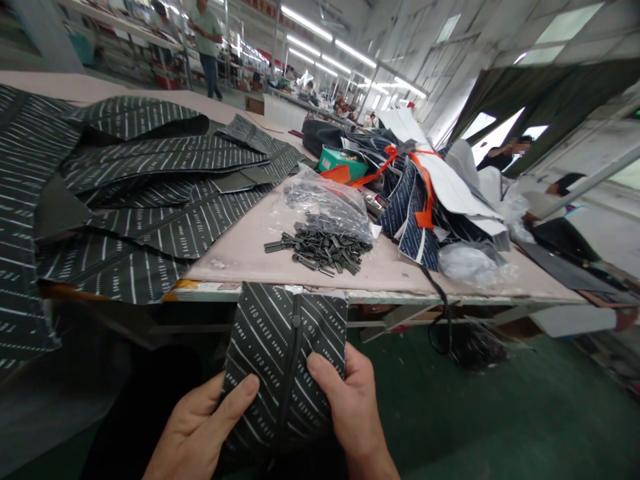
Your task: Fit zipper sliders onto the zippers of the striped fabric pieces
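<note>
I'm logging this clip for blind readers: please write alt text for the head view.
Two bare hands, left hand and right hand, hold a dark printed fabric piece with a zipper before a worktable. On it lie matching fabric, a heap of small dark parts by a clear plastic bag, and a bundle of cut pieces with orange ties.

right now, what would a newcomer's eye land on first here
Probably the dark striped fabric piece held up between both hands, a zipper running down it. Then the bright orange strip tied around the stack at right, and the dark pile of small parts mid-table.
</note>
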`<action>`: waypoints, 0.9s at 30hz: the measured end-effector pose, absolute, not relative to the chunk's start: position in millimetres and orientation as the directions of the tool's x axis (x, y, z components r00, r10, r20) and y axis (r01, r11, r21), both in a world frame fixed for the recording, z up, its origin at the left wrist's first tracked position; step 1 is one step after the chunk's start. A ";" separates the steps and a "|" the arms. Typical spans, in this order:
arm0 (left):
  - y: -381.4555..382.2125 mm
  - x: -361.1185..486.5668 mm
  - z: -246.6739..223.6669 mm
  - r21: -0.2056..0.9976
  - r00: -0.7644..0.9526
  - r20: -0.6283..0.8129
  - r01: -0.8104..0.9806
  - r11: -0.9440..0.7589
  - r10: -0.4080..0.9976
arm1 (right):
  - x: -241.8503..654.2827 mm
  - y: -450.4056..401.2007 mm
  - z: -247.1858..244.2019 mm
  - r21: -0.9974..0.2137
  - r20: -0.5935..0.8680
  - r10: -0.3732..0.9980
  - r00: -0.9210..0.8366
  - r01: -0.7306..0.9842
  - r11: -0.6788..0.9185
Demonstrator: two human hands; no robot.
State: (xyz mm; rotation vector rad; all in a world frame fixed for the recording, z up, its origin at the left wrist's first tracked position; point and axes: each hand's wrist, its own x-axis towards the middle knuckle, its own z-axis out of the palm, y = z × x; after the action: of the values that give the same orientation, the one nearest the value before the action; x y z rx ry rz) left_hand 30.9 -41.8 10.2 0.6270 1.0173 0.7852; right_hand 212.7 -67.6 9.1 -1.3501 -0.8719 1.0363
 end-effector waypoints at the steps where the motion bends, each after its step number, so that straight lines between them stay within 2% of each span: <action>1: -38.3 33.6 15.3 0.767 0.303 -0.496 -0.286 0.575 0.813 | 211.9 -62.6 14.5 -0.995 -0.083 0.938 0.337 -0.082 -0.059; 4: -24.7 42.4 30.9 0.782 0.298 -0.455 -0.318 0.537 0.839 | 214.1 -44.9 36.4 -0.994 -0.073 0.945 0.317 -0.105 -0.041; 8: -17.3 49.3 40.1 0.813 0.327 -0.372 -0.336 0.475 0.869 | 223.5 -34.2 56.1 -0.999 -0.024 0.961 0.276 -0.047 -0.012; 11: -26.9 46.5 32.4 0.758 0.333 -0.438 -0.363 0.542 0.835 | 226.0 -41.3 47.0 -0.993 -0.088 0.968 0.234 -0.094 -0.068; 14: -36.9 40.8 20.9 0.691 0.289 -0.528 -0.399 0.602 0.798 | 220.1 -50.2 28.3 -0.979 -0.132 0.952 0.276 -0.187 -0.082; 17: -33.3 38.6 20.4 0.712 0.256 -0.522 -0.395 0.581 0.814 | 213.2 -48.6 23.7 -0.974 -0.119 0.929 0.352 -0.221 -0.041; 20: -13.4 43.2 33.6 0.746 0.259 -0.475 -0.388 0.541 0.841 | 215.1 -30.0 37.2 -0.985 -0.070 0.924 0.377 -0.173 -0.004; 25: 20.9 57.9 54.1 0.815 0.205 -0.371 -0.397 0.423 0.906 | 230.9 10.8 55.5 -0.994 0.111 0.925 0.364 0.040 0.104; 27: 21.0 60.7 53.1 0.820 0.208 -0.347 -0.407 0.403 0.915 | 233.7 13.7 54.0 -0.991 0.130 0.932 0.339 0.056 0.118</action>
State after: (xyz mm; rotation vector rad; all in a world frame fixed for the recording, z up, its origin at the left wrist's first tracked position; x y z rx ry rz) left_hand 60.7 21.0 53.1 0.6530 0.9506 1.0163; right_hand 233.7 13.7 54.0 -1.2869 -1.0310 0.8442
